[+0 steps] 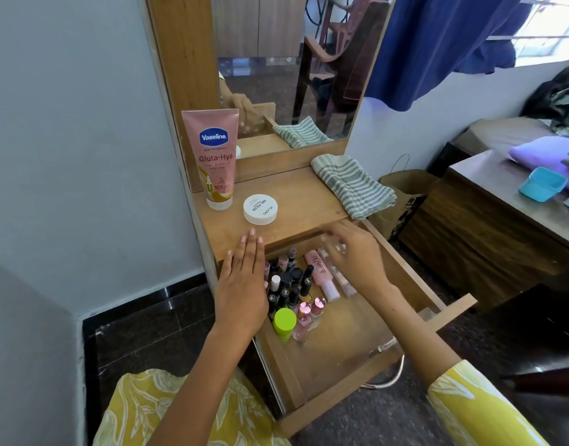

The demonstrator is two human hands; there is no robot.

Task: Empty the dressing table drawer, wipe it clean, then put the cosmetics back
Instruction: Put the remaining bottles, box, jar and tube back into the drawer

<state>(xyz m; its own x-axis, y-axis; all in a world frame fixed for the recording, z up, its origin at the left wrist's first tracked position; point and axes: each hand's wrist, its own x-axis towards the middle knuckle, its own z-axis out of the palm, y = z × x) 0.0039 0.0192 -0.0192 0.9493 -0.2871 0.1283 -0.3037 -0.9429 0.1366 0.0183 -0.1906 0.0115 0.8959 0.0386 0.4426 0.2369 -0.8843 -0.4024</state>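
Observation:
The wooden drawer [341, 336] of the dressing table is pulled open. Its left side holds several dark-capped nail polish bottles [286, 283], a green-capped bottle [284, 321], pink-capped bottles [311, 309], a pink tube [321, 276] and a clear palette [339, 280]. My left hand [244, 278] lies flat against the drawer's left edge, holding nothing. My right hand [354, 257] hovers over the back of the drawer; its fingers are curled and blurred, so I cannot see whether they hold anything. On the tabletop stand a pink Vaseline tube [217, 159] and a white jar [260, 209], with a striped cloth [352, 185] folded at the right.
A mirror [293, 69] rises behind the tabletop. A brown paper bag [402, 194] stands on the floor to the right of the table. Further right, a wooden desk [469, 226] carries a blue container [542, 183]. The drawer's metal handle [392, 378] sticks out toward me.

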